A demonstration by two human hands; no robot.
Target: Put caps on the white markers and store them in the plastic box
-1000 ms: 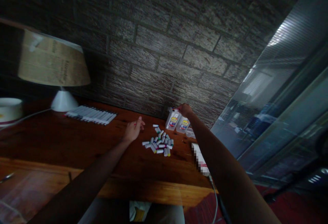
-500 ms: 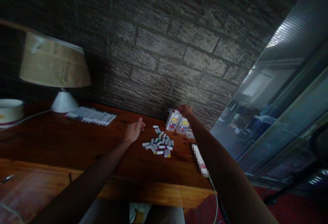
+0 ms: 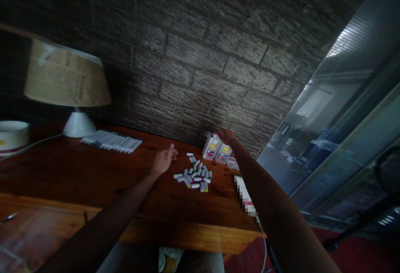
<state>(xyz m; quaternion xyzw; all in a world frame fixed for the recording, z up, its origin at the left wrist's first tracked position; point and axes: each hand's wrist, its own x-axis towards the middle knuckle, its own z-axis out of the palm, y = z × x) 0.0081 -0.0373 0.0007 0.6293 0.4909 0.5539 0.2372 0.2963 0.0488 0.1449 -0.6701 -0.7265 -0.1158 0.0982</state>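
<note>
My left hand [image 3: 162, 160] hovers over the wooden desk [image 3: 150, 206], thumb raised and fingers loosely apart; I see nothing held in it. Just right of it lies a loose heap of short white marker caps [image 3: 193, 175], some with coloured ends. My right hand [image 3: 227, 136] is at the top of two clear plastic cases with labels, the left case [image 3: 211, 150] and the right case [image 3: 223, 154]. Its fingers are drawn together at the cases' upper edge. What they pinch is too small and dark to make out.
A row of white markers [image 3: 112, 141] lies by a lamp [image 3: 78, 123] at the left. A white cup-like container [image 3: 13, 137] stands at the far left. Under my right forearm lies a blurred-out flat device [image 3: 245, 196] with a cable. A brick wall [image 3: 193, 56] backs the desk.
Almost nothing differs. My right hand has shifted very slightly at the top of the cases; my left hand and the caps stay in place.
</note>
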